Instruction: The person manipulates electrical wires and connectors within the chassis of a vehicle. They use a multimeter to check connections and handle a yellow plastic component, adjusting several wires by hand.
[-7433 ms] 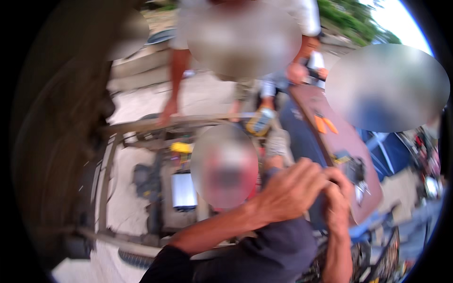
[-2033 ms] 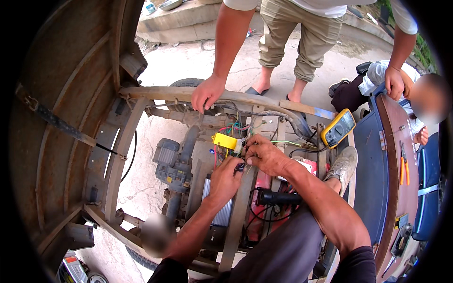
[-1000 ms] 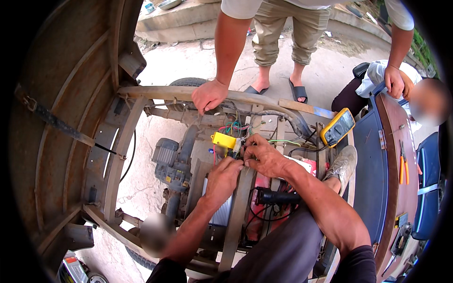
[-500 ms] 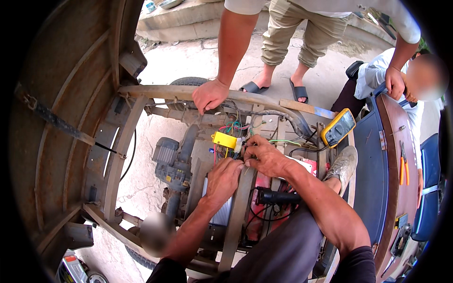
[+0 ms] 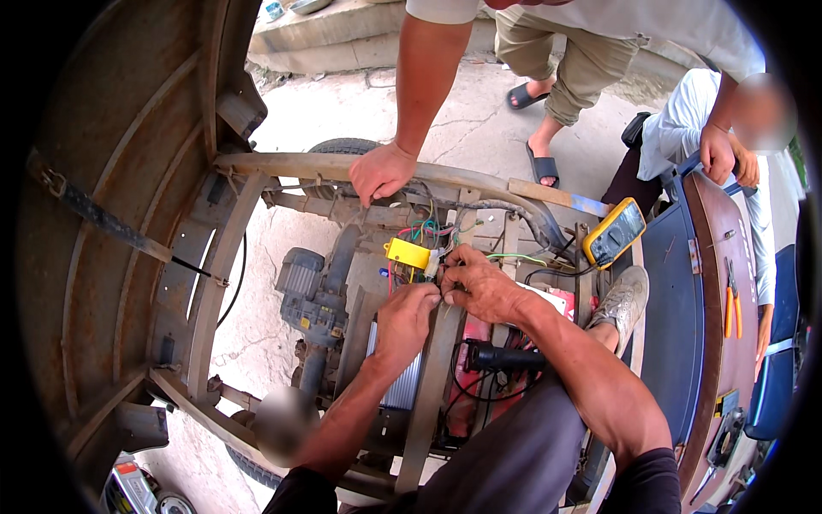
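Observation:
In the middle of an open metal vehicle frame, my left hand (image 5: pixel 402 317) is closed, fingertips pinched on something I cannot make out. My right hand (image 5: pixel 475 283) touches it from the right, its thumb and fingers pinched on a thin wire among a bundle beside a white connector (image 5: pixel 432 261). Just above sits a yellow box (image 5: pixel 407 254) with coloured wires (image 5: pixel 424 230). A finned silver unit (image 5: pixel 398 391) lies under my left forearm. A yellow-cased meter (image 5: pixel 613 233) rests on the frame at the right, above my shoe (image 5: pixel 619 304).
A raised rusty panel (image 5: pixel 111 257) fills the left. A motor (image 5: pixel 304 291) sits in the frame. A standing person's hand (image 5: pixel 381 171) touches the far rail. A second person (image 5: pixel 685 128) crouches at the right beside a brown board (image 5: pixel 719 368) holding orange-handled pliers (image 5: pixel 734 308).
The view has steadied over the frame since the earliest frame, and my hands came together at the wiring. The standing person's legs shifted right; the crouching person leaned forward. My hands have barely moved lately.

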The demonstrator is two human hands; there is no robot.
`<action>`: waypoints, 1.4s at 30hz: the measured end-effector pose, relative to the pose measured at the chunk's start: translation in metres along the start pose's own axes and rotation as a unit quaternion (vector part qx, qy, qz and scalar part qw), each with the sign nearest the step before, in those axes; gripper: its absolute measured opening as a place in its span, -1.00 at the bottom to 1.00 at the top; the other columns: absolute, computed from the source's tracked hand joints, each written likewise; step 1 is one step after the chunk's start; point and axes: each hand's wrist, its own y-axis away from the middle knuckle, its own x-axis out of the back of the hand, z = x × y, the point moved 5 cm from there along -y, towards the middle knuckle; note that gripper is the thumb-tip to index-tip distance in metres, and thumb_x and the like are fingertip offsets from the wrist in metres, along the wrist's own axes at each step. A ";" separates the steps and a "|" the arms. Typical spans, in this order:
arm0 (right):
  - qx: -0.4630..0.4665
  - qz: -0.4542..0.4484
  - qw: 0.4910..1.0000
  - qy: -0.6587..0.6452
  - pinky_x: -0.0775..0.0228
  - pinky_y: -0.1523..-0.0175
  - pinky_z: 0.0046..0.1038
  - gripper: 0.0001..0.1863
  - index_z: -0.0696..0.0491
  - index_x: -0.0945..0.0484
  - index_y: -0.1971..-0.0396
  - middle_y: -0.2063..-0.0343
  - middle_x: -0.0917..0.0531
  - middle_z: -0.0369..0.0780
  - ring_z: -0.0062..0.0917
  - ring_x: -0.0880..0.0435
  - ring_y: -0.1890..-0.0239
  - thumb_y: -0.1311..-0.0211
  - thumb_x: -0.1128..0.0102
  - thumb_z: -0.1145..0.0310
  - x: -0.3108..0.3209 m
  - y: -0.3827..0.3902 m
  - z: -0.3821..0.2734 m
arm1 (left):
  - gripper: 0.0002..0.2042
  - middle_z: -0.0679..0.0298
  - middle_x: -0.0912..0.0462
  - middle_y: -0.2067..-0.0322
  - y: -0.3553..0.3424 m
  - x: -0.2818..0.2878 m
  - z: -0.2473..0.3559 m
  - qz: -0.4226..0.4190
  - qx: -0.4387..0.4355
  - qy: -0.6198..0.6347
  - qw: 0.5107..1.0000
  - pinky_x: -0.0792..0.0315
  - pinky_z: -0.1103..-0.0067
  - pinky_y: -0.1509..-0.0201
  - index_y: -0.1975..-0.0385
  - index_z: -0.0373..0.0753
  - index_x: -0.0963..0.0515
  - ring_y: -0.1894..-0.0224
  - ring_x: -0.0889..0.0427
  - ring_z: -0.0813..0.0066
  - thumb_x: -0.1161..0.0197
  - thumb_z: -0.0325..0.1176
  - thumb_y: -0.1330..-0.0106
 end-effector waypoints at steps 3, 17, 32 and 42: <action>0.006 0.009 1.000 -0.012 -0.34 -0.25 -0.24 -0.87 0.05 -0.64 0.33 0.05 -0.47 -0.10 -0.14 -0.50 -0.11 -0.10 -0.32 0.41 0.002 0.000 0.000 | -0.80 0.09 -0.60 0.34 0.003 0.002 0.007 -0.055 -0.067 -0.088 0.992 -0.48 0.30 0.16 0.15 -0.33 -0.53 0.22 -0.59 0.09 -0.27 -0.56 -0.23; 0.006 0.019 1.000 -0.020 -0.35 -0.23 -0.25 -0.91 0.05 -0.63 0.37 0.07 -0.47 -0.10 -0.14 -0.51 -0.09 -0.10 -0.28 0.44 0.002 -0.001 0.001 | -0.92 0.13 -0.58 0.37 -0.001 0.000 0.013 -0.045 0.016 -0.111 0.993 -0.49 0.29 0.20 0.29 -0.26 -0.57 0.27 -0.61 0.11 -0.28 -0.48 -0.26; -0.008 -0.015 0.999 -0.037 -0.36 -0.25 -0.28 -0.87 0.02 -0.69 0.35 0.08 -0.51 -0.10 -0.18 -0.51 -0.10 -0.05 -0.37 0.46 0.008 0.001 0.000 | -0.93 0.16 -0.62 0.38 0.005 -0.005 0.010 -0.021 0.020 -0.044 0.999 -0.50 0.36 0.24 0.31 -0.26 -0.62 0.33 -0.63 0.13 -0.32 -0.47 -0.25; -0.077 0.034 0.995 -0.044 -0.36 -0.24 -0.21 -0.65 0.03 -0.57 0.09 0.04 -0.47 -0.07 -0.11 -0.50 -0.11 -0.07 -0.36 0.45 0.015 -0.005 -0.001 | -0.93 0.17 -0.63 0.29 0.018 -0.020 0.010 -0.070 0.041 -0.097 0.992 -0.57 0.33 0.22 0.27 -0.24 -0.59 0.26 -0.67 0.14 -0.27 -0.48 -0.29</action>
